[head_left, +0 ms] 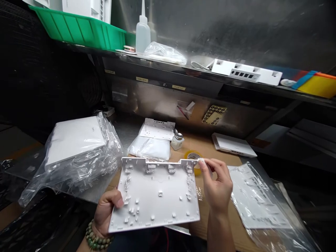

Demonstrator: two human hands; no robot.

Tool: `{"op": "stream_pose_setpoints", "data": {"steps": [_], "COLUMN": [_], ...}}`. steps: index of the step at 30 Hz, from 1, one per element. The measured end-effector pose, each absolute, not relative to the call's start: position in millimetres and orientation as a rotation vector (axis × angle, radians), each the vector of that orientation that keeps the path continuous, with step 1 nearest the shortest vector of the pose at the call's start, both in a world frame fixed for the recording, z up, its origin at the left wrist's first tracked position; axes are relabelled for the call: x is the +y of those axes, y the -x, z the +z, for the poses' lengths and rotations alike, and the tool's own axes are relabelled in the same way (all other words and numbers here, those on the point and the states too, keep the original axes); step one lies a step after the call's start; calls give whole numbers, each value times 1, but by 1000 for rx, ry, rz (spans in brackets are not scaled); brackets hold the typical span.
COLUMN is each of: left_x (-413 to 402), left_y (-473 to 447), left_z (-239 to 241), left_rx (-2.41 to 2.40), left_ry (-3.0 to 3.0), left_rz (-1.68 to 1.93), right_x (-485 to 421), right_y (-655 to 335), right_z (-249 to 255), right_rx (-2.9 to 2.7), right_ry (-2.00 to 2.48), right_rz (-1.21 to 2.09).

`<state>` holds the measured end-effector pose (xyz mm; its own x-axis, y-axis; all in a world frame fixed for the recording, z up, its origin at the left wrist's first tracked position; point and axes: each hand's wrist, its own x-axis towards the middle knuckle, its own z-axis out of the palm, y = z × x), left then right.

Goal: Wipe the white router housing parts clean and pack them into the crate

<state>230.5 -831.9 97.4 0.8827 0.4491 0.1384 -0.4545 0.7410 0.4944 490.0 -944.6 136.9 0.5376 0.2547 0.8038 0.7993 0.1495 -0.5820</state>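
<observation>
My left hand [106,210] grips the lower left edge of a white plastic housing panel [157,194], inner side up, with small clips and posts showing. My right hand [216,185] is at the panel's upper right corner, fingers pinched on a small whitish piece [201,160] that I cannot make out. A roll of yellow tape [193,155] lies just behind that corner on the cardboard-covered bench [204,224].
A stack of white panels in clear plastic bags [76,154] sits at the left. More bagged panels [153,143] and a small white bottle [177,141] lie behind. A bagged panel [254,199] lies at the right. The shelf above holds a green bin [78,29] and a squeeze bottle [143,31].
</observation>
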Motion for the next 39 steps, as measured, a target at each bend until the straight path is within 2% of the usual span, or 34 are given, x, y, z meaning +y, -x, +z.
{"op": "stream_pose_setpoints", "data": {"steps": [11, 19, 23, 28, 32, 39], "left_x": [-834, -834, -843, -862, -877, -886], "left_y": [-231, -229, -234, -256, -280, -297], "left_z": [95, 91, 97, 110, 117, 125], "left_rx": [-67, 29, 197, 373, 316, 221], "left_ry": [-484, -496, -504, -559, -557, -589], "left_rz": [371, 445, 587, 777, 790, 743], "right_x": [-950, -958, -953, -944, -934, -930], "right_y": [-505, -499, -504, -455, -405, -394], "right_z": [130, 129, 132, 158, 171, 170], "right_rx": [-989, -1126, -984, -1050, -1179, -1179], "right_ry": [1489, 1481, 1507, 1336, 1246, 1236], "right_rz": [-810, -784, -801, -588, -401, -401]}}
